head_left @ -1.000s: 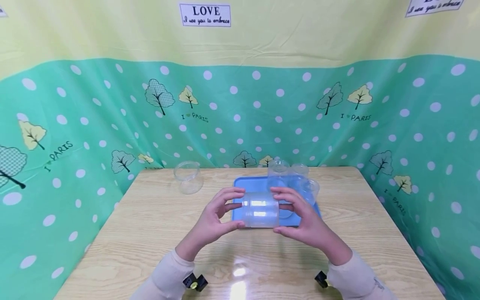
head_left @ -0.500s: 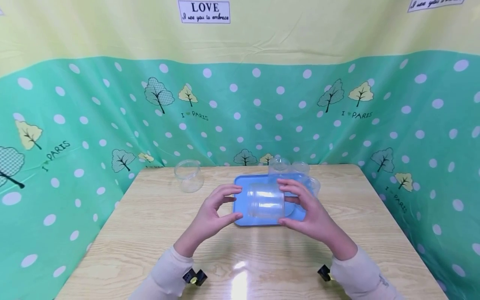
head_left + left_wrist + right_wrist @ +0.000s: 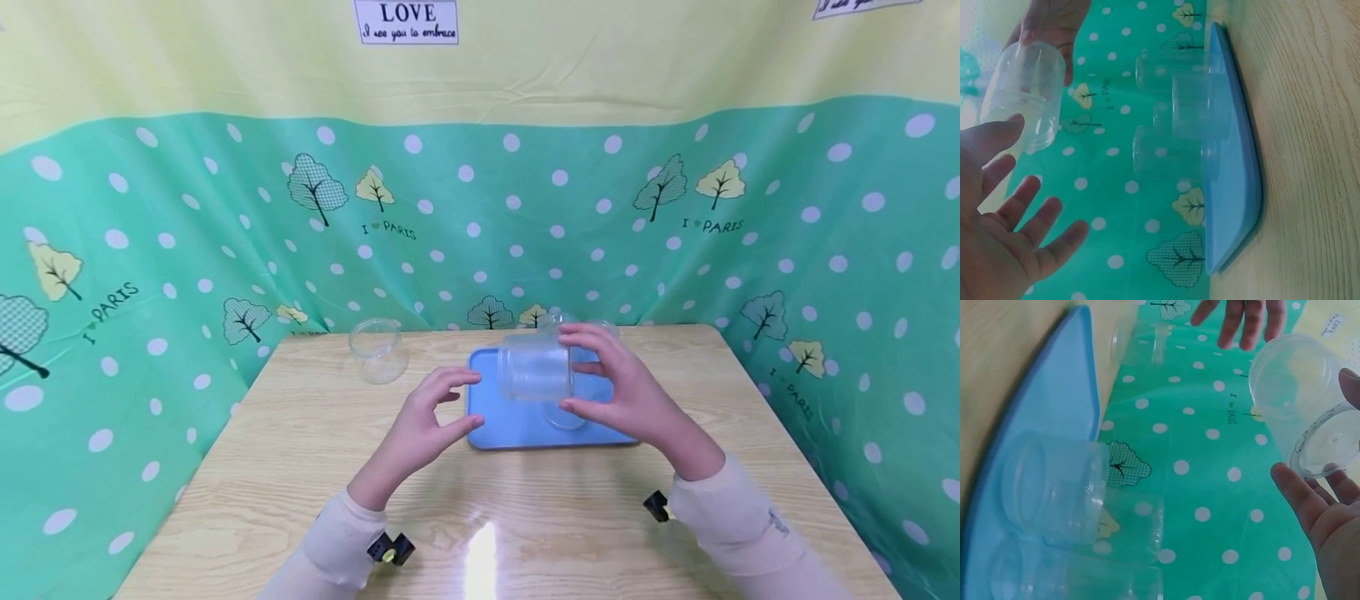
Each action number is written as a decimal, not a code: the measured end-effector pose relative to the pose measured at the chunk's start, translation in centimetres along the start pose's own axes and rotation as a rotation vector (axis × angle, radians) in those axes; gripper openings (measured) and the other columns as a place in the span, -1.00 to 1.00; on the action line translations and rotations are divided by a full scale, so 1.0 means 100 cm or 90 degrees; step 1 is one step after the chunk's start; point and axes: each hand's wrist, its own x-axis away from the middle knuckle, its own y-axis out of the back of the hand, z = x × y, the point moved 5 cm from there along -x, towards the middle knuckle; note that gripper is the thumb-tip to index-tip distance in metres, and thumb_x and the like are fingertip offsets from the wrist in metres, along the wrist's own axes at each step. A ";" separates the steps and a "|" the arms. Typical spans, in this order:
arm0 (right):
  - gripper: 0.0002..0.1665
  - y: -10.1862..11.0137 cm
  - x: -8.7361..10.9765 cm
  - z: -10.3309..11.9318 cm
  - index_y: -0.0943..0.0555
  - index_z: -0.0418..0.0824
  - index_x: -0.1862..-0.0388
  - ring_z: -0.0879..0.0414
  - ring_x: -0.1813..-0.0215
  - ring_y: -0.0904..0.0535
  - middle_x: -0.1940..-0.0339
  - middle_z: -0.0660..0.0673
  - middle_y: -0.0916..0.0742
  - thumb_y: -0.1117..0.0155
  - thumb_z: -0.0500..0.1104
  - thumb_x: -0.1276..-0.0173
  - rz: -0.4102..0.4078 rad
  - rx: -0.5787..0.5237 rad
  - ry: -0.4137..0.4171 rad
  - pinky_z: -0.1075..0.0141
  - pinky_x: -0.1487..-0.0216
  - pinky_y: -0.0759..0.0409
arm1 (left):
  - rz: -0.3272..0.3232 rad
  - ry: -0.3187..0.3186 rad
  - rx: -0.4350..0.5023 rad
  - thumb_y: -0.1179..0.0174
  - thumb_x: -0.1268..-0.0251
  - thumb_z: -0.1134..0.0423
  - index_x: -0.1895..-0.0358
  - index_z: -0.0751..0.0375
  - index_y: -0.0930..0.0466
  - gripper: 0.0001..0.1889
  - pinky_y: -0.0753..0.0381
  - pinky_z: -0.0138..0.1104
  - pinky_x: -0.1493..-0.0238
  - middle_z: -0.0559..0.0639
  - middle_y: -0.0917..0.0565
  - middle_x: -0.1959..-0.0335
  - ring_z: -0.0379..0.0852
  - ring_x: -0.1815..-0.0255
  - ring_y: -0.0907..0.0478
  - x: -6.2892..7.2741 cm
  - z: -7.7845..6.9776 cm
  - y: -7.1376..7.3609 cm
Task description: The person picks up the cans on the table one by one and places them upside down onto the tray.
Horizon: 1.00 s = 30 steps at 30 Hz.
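My right hand (image 3: 630, 392) grips a clear plastic jar (image 3: 534, 368) at its base end, thumb and fingers round it. The jar lies on its side in the air above the blue tray (image 3: 495, 429), its mouth end toward the left. In the right wrist view the base rim of this jar (image 3: 1297, 381) sits within the fingers of the right hand (image 3: 1335, 531). My left hand (image 3: 420, 429) is left of the jar, apart from it in the head view, with thumb and fingers spread and nothing held. The left wrist view shows its fingers (image 3: 1054, 250) spread.
Several clear jars (image 3: 1057, 487) stand on the tray, partly hidden by my right hand in the head view. Another clear jar (image 3: 378, 354) stands on the wooden table (image 3: 315, 433), left of the tray. A patterned curtain (image 3: 442, 208) hangs behind and at both sides.
Both hands were on the jar's ends at first. The left fingers have come off it, and the right hand has carried it up and slightly right, further over the tray.
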 end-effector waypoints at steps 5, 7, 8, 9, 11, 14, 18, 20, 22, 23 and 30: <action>-0.07 0.007 -0.015 0.001 -0.40 0.00 -0.46 -0.03 -0.47 -0.40 -0.53 -0.08 -0.39 -0.63 -0.29 -0.14 0.027 0.010 -0.008 0.02 -0.23 -0.66 | 0.020 0.013 -0.015 -0.46 -0.28 0.11 -0.28 0.12 -0.59 -0.48 -0.66 -0.04 -0.23 -0.17 -0.57 -0.27 -0.14 -0.34 -0.48 0.000 0.002 -0.003; -0.08 0.009 -0.022 0.002 -0.41 -0.02 -0.46 -0.03 -0.47 -0.40 -0.52 -0.08 -0.39 -0.62 -0.28 -0.15 0.039 0.012 -0.011 0.01 -0.24 -0.66 | 0.028 0.013 -0.021 -0.45 -0.29 0.10 -0.27 0.13 -0.59 -0.49 -0.66 -0.05 -0.23 -0.17 -0.57 -0.27 -0.14 -0.34 -0.49 0.001 0.002 -0.004; -0.09 0.011 -0.026 0.002 -0.41 -0.04 -0.46 -0.04 -0.47 -0.39 -0.52 -0.09 -0.39 -0.62 -0.27 -0.16 0.044 0.014 -0.014 0.00 -0.23 -0.66 | 0.031 0.012 -0.022 -0.45 -0.29 0.10 -0.27 0.12 -0.59 -0.49 -0.66 -0.05 -0.22 -0.18 -0.57 -0.27 -0.14 -0.33 -0.49 0.001 0.003 -0.005; -0.10 0.012 -0.029 0.002 -0.41 -0.05 -0.46 -0.04 -0.47 -0.38 -0.52 -0.08 -0.39 -0.62 -0.26 -0.17 0.051 0.017 -0.016 0.00 -0.23 -0.67 | 0.033 0.011 -0.024 -0.45 -0.29 0.11 -0.26 0.10 -0.60 -0.50 -0.66 -0.05 -0.22 -0.17 -0.58 -0.26 -0.14 -0.33 -0.49 0.002 0.003 -0.006; -0.11 0.014 -0.037 0.002 -0.41 -0.06 -0.46 -0.04 -0.47 -0.38 -0.50 -0.08 -0.40 -0.61 -0.25 -0.18 0.065 0.027 -0.021 0.01 -0.23 -0.67 | 0.036 0.009 -0.027 -0.45 -0.29 0.12 -0.25 0.04 -0.60 -0.52 -0.66 -0.05 -0.21 -0.17 -0.58 -0.26 -0.13 -0.32 -0.50 0.002 0.003 -0.006; -0.12 0.016 -0.048 0.002 -0.42 -0.06 -0.45 -0.05 -0.44 -0.40 -0.49 -0.06 -0.40 -0.62 -0.22 -0.19 0.087 0.049 -0.026 0.01 -0.23 -0.68 | 0.038 0.006 -0.029 -0.45 -0.28 0.14 -0.23 -0.07 -0.61 -0.55 -0.67 -0.06 -0.20 -0.18 -0.59 -0.25 -0.13 -0.32 -0.51 0.001 0.002 -0.007; -0.13 0.019 -0.061 0.002 -0.44 -0.04 -0.44 -0.06 -0.42 -0.40 -0.46 -0.07 -0.40 -0.63 -0.19 -0.17 0.108 0.090 -0.032 0.01 -0.20 -0.70 | 0.047 0.006 -0.037 -0.45 -0.28 0.15 -0.21 -0.13 -0.61 -0.56 -0.66 -0.08 -0.20 -0.21 -0.60 -0.23 -0.17 -0.31 -0.51 0.000 0.002 -0.007; -0.12 0.020 -0.067 0.002 -0.45 -0.03 -0.44 -0.05 -0.45 -0.37 -0.46 -0.06 -0.40 -0.65 -0.19 -0.15 0.117 0.107 -0.040 0.02 -0.20 -0.70 | 0.054 0.005 -0.041 -0.46 -0.28 0.17 -0.21 -0.12 -0.61 -0.56 -0.66 -0.07 -0.19 -0.21 -0.60 -0.23 -0.17 -0.30 -0.51 0.000 0.001 -0.008; -0.10 0.020 -0.073 0.001 -0.44 -0.03 -0.44 -0.02 -0.46 -0.35 -0.46 -0.05 -0.39 -0.65 -0.19 -0.14 0.127 0.120 -0.053 0.03 -0.21 -0.70 | 0.062 0.007 -0.042 -0.45 -0.28 0.18 -0.21 -0.11 -0.61 -0.56 -0.66 -0.07 -0.18 -0.20 -0.60 -0.23 -0.16 -0.30 -0.51 0.000 0.001 -0.009; -0.10 0.020 -0.077 0.001 -0.44 -0.03 -0.44 -0.01 -0.45 -0.35 -0.45 -0.05 -0.40 -0.66 -0.20 -0.13 0.132 0.127 -0.059 0.05 -0.21 -0.69 | 0.066 0.010 -0.042 -0.45 -0.29 0.18 -0.21 -0.11 -0.61 -0.56 -0.66 -0.07 -0.19 -0.20 -0.60 -0.23 -0.16 -0.30 -0.51 0.001 0.002 -0.009; -0.12 0.018 -0.097 -0.004 -0.45 0.05 -0.44 0.06 -0.39 -0.40 -0.41 0.02 -0.43 -0.64 -0.14 -0.16 0.183 0.184 -0.087 0.04 -0.23 -0.67 | 0.093 0.007 -0.065 -0.46 -0.27 0.18 -0.16 -0.08 -0.64 -0.60 -0.62 -0.10 -0.25 -0.19 -0.62 -0.19 -0.14 -0.28 -0.53 0.002 0.003 -0.013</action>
